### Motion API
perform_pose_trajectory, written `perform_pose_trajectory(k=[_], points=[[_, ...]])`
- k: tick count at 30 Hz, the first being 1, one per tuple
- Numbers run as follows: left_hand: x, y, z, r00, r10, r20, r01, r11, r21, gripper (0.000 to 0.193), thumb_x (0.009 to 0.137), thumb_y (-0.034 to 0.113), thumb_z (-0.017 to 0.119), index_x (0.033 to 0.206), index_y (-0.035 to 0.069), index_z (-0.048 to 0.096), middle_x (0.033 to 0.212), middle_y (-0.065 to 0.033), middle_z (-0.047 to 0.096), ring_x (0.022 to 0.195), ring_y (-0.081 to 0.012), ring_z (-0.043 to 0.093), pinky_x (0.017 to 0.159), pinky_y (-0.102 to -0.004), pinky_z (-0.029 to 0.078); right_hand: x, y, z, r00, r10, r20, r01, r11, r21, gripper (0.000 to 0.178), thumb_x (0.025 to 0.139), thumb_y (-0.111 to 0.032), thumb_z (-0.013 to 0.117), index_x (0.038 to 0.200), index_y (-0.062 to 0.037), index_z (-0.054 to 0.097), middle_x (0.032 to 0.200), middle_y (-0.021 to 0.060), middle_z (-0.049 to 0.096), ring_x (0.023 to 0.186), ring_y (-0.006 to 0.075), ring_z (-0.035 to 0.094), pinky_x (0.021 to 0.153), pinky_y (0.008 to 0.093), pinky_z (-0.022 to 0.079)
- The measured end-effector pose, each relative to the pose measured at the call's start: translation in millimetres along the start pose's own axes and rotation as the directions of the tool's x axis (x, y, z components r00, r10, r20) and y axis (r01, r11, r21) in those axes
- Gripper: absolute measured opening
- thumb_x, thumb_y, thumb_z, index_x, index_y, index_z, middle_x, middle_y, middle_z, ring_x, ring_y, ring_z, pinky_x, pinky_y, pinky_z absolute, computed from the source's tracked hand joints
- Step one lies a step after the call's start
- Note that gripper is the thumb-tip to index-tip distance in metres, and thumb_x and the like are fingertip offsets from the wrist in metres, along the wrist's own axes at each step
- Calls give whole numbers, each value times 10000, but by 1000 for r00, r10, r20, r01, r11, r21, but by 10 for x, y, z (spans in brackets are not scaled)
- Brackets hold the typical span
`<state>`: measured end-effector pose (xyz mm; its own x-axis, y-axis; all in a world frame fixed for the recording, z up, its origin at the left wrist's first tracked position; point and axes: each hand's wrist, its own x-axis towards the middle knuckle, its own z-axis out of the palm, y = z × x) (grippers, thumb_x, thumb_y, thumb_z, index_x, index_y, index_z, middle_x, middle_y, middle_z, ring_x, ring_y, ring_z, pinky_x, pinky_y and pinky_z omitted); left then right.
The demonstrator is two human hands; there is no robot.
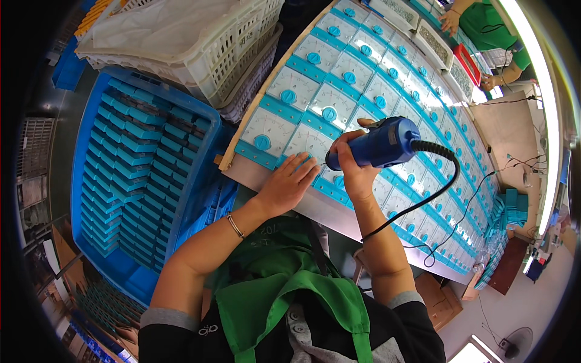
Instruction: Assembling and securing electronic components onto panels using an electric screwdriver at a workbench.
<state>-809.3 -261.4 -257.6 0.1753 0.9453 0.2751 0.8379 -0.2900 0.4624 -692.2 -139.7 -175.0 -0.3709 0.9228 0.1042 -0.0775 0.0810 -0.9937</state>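
A blue electric screwdriver (387, 140) with a black coiled cord is gripped in my right hand (357, 172). It lies almost level, its tip aimed left at the lower edge of a teal-and-white analog panel meter (310, 140). Whether the tip touches a screw is too small to tell. My left hand (289, 184) lies flat on this meter's lower edge, fingers stretched out and holding nothing. Neighbouring meters, such as the end meter (269, 130), show clear dial covers and round blue knobs.
Rows of similar meters cover the slanted bench (260, 176). To the left stand a blue crate (130, 279) of stacked teal cases and a white basket (200, 60). Across the bench, a person in green (487, 24) works near small-parts trays (433, 43) and a red tray (466, 63).
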Motion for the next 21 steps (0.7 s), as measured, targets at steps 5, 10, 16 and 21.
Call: perform_pose_trajectory(k=[5, 10, 16, 21], points=[[16, 67, -13, 1000, -13, 21, 12, 999, 35, 432, 831, 76, 547, 1256, 5, 523, 1325, -162, 452, 1279, -359, 413, 1082, -489, 323, 93, -118, 325, 999, -2, -33, 7, 990, 144, 534, 741, 29, 671, 1215, 10, 426, 783, 32, 597, 686, 97, 571, 637, 235, 478], [18, 64, 12, 999, -19, 34, 17, 999, 46, 430, 836, 96, 553, 1257, 12, 525, 1316, -154, 453, 1264, -353, 415, 1082, -484, 314, 157, -47, 557, 1000, 13, 27, -18, 977, 213, 565, 737, 32, 688, 1240, 7, 433, 817, 33, 609, 681, 105, 580, 600, 247, 482], [17, 34, 2, 1000, -7, 2, 7, 999, 44, 409, 835, 114, 563, 1234, 27, 543, 1300, -148, 461, 1265, -333, 409, 1082, -472, 317, 193, 91, 584, 998, 17, 60, -27, 986, 165, 591, 735, 48, 686, 1255, -6, 410, 819, 39, 603, 686, 103, 577, 605, 253, 485], [-15, 20, -13, 999, -13, 30, 13, 1000, 1, 368, 835, 119, 562, 1194, 39, 565, 1293, -140, 473, 1259, -327, 413, 1082, -465, 320, 107, 101, 584, 978, 4, 207, -30, 992, 121, 580, 730, 57, 686, 1232, -15, 405, 818, 32, 598, 682, 104, 571, 608, 253, 485]])
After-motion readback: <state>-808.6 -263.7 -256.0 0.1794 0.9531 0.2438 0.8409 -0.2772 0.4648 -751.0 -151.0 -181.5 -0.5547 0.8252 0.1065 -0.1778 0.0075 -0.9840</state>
